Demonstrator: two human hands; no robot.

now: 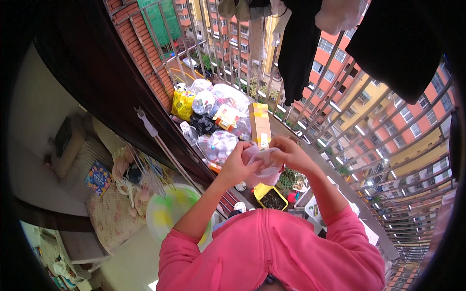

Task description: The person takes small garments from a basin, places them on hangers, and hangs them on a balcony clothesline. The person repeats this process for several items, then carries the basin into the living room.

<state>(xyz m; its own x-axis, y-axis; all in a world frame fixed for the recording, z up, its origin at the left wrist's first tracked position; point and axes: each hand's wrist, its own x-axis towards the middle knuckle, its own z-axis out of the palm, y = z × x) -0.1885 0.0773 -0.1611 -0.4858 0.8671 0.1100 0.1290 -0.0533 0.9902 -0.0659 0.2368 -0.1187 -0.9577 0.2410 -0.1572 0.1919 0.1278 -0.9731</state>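
Both of my hands are raised at mid-chest in the centre of the head view, holding a thin, crumpled, pale pink translucent bag (264, 169) between them. My left hand (242, 162) grips its left side with fingers and thumb closed on it. My right hand (286, 153) holds the top right of it, fingers bent around the plastic. Beyond the bag stands an upright-looking tan cardboard box (259, 121). Just below it is a yellow planter (272, 199) with dark soil.
Filled bags (206, 104) pile against the balcony's corner beside the brick wall. Railing bars (349, 145) run along the right, with hanging laundry (388, 43) overhead. A dark door frame (111, 102), a leaning pole (160, 140) and a large basin (170, 208) are on the left.
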